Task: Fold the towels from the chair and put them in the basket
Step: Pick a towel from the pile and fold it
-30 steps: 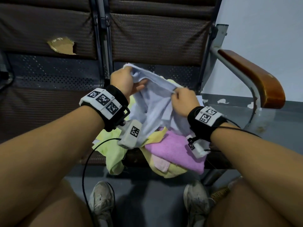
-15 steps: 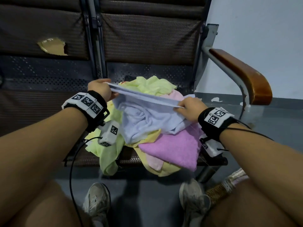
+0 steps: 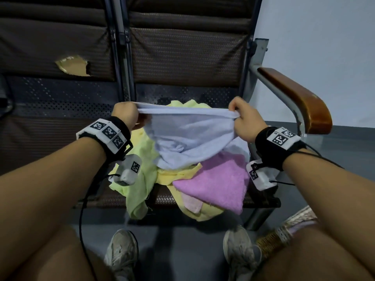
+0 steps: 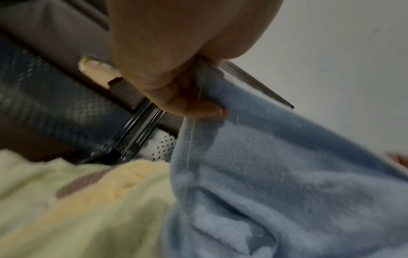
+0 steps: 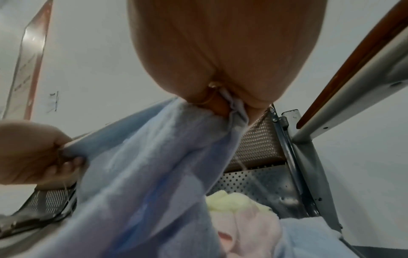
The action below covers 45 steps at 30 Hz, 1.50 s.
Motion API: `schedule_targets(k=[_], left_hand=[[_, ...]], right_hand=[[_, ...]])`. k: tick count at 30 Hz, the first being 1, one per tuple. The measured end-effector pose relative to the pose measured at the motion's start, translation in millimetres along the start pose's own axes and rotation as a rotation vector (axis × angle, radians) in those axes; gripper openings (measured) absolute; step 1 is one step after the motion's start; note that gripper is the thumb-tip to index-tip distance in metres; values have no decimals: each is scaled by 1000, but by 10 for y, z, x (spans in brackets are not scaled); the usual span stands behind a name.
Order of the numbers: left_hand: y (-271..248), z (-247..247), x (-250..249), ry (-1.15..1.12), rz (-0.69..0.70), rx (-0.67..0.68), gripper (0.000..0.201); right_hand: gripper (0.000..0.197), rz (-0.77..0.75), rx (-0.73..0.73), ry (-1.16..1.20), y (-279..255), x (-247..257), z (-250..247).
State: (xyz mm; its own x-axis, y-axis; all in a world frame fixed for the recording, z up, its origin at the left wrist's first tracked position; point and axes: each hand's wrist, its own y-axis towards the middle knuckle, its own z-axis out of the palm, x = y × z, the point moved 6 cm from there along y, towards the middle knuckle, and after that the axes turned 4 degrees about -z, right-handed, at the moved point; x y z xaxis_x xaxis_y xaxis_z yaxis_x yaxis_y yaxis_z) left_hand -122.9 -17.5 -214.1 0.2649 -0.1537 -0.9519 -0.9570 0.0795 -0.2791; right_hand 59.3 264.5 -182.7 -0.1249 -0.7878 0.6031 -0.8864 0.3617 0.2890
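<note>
Blue towel (image 3: 188, 136) held over the chair seat (image 3: 113, 197), its top edge stretched roughly level from side to side between the two hands. The left hand (image 3: 124, 115) has its fingers curled round the left end of that edge; the right hand (image 3: 244, 121) pinches the bunched right end, as both wrist views confirm. The long axis of the stretched edge runs left to right across the body; the rest of the cloth hangs toward the person and down, its lower part crumpled and resting on the pile. That pile, a green towel (image 3: 140, 179), a yellow towel (image 3: 178, 173) and a pink towel (image 3: 219, 179), lies directly beneath the grip. The two hands stand about equally near the cloth, so a fold would likely bring one end across to the other. A woven basket (image 3: 284, 232), partly in view, lies low by the right knee, nearer the right hand. Wrist bands carry square black-and-white code patterns; no readable words or brands show.
</note>
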Motion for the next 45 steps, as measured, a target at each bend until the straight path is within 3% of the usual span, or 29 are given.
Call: schedule_targets(k=[3, 5, 7, 10, 13, 15, 18, 21, 25, 28, 31, 35, 37, 40, 43, 45], left_hand=[[-94, -68, -235, 301, 233, -94, 38], [-212, -54, -397, 380, 338, -104, 41], [-278, -8, -556, 361, 368, -75, 36], [-448, 9, -818, 109, 273, 66, 27], [-586, 97, -1002, -34, 249, 322, 5], [-664, 85, -1114, 14, 280, 380, 24], [-674, 10, -1243, 25, 266, 342, 38], [-597, -36, -1303, 40, 312, 311, 15], [-498, -83, -1327, 81, 421, 204, 27], [-483, -90, -1298, 5, 378, 73, 35], [-562, 63, -1257, -155, 300, 39, 29], [-933, 500, -1260, -171, 380, 220, 38], [-1198, 714, -1258, -132, 472, 328, 45], [-1508, 880, -1242, 102, 655, 395, 48], [-1540, 842, -1210, 41, 534, 498, 27], [-1434, 740, -1239, -54, 454, 424, 26]], right_hand=[[42, 73, 19, -60, 102, 77, -153], [36, 79, 83, -194, 175, 172, -229], [29, 81, 52, -161, 215, 323, -369], [20, 26, 7, -95, 303, 534, -604], [35, 30, -71, 45, 331, 654, -868], [48, 29, -89, 122, 344, 690, -995], [45, 58, -65, 248, 328, 756, -1103], [38, 140, -136, 386, 316, 723, -1242], [32, 273, -105, 426, 274, 602, -1250], [36, 405, -75, 389, 214, 549, -1148], [38, 478, -31, 535, 155, 645, -969], [23, 454, 66, 751, 143, 937, -689], [28, 430, 131, 858, 137, 1127, -578], [34, 375, 243, 936, 114, 1353, -494], [12, 378, 159, 794, 114, 1282, -555], [13, 371, 132, 729, 105, 1222, -590]])
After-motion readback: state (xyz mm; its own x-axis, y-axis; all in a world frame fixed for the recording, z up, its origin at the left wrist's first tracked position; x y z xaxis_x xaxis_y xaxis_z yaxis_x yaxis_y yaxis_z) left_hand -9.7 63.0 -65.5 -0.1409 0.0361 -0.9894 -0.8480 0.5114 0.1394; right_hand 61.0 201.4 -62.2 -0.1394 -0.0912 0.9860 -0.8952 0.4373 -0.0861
